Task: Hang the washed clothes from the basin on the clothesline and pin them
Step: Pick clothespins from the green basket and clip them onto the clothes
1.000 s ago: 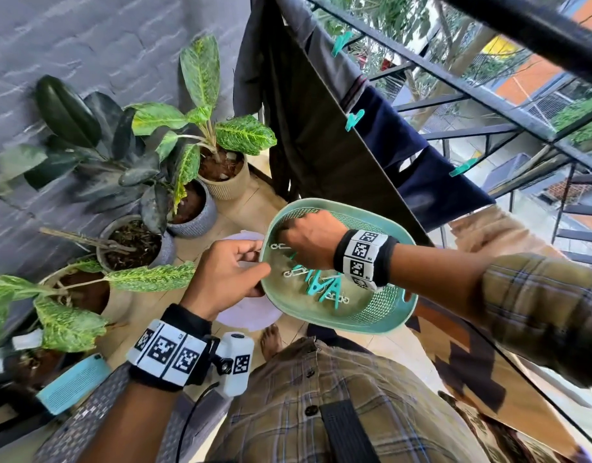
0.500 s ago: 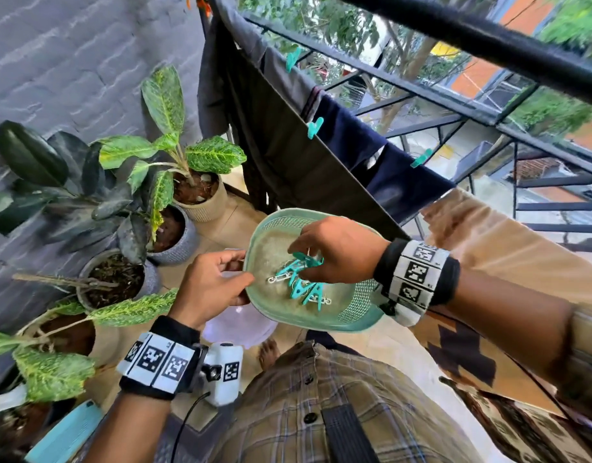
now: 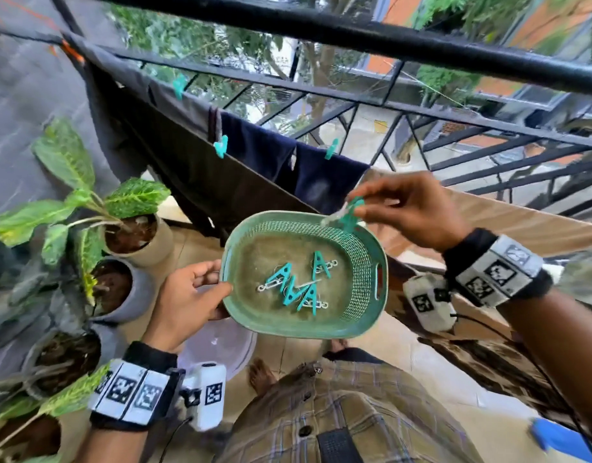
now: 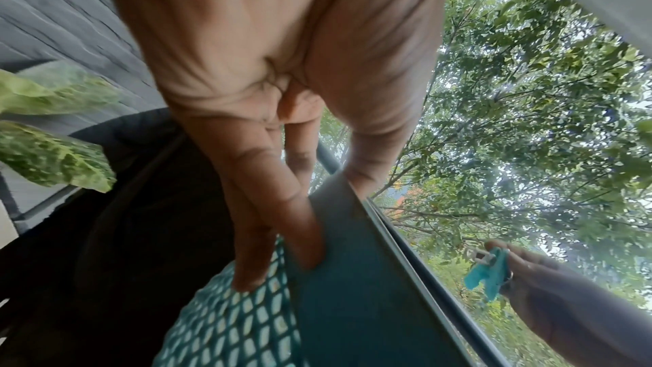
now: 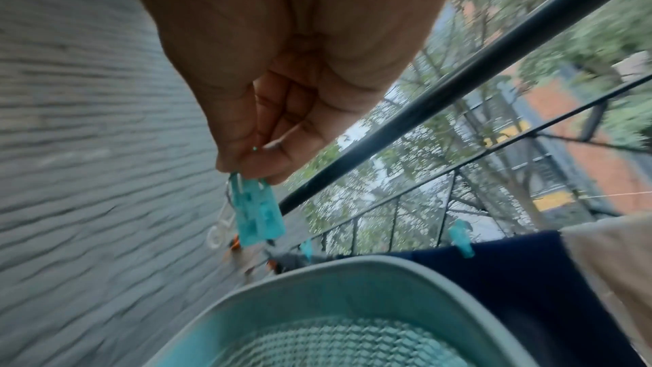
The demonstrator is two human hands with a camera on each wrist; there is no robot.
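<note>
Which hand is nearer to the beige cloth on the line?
Right. The right hand, pinching a peg, is just beside the beige cloth; the left hand holds the basket rim farther away.

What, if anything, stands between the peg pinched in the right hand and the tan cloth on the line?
Nothing visible. The right hand holds the teal peg above the far rim of the green basket; the tan cloth hangs just behind it, with open air between.

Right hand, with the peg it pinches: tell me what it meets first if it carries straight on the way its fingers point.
Likely the navy garment pinned on the line: the right hand holds the teal peg above the basket's far rim, fingers pointing that way. Depth is unclear.
</note>
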